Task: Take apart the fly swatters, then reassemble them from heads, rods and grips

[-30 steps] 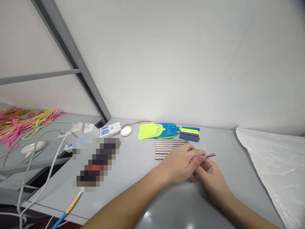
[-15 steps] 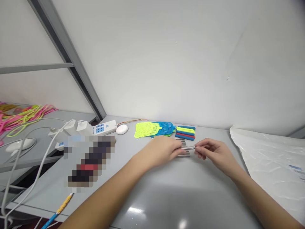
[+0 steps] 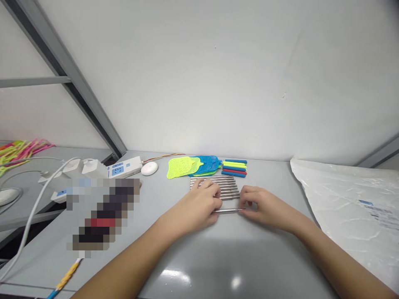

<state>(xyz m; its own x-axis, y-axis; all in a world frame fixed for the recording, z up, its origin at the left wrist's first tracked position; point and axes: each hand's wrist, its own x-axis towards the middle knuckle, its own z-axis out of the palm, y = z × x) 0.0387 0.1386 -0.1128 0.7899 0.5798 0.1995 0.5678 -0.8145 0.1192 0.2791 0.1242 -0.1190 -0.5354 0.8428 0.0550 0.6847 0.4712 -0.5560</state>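
Note:
A slim metal rod (image 3: 229, 210) lies level close to the table, in front of a row of similar silver rods (image 3: 230, 189). My left hand (image 3: 201, 203) is closed at its left end, with the other fingers over part of the row. At the rod's right end, my right hand (image 3: 262, 205) pinches the thin tip between thumb and fingers. Behind the row sit yellow fly swatter heads (image 3: 182, 167) and blue fly swatter heads (image 3: 210, 164), overlapping. Coloured handle tubes (image 3: 234, 167) in blue, yellow and red are stacked beside them.
A power strip (image 3: 124, 167) with white plugs and a round white disc (image 3: 149, 168) stand to the left. A pixelated patch (image 3: 107, 211) covers something on the left of the table. A white plastic bag (image 3: 349, 199) lies on the right, and a wall rises behind.
Both hands have come nearer the table's front with the rod, out of the row. The left hand has moved left, uncovering more rods. The camera view has shifted slightly to the right.

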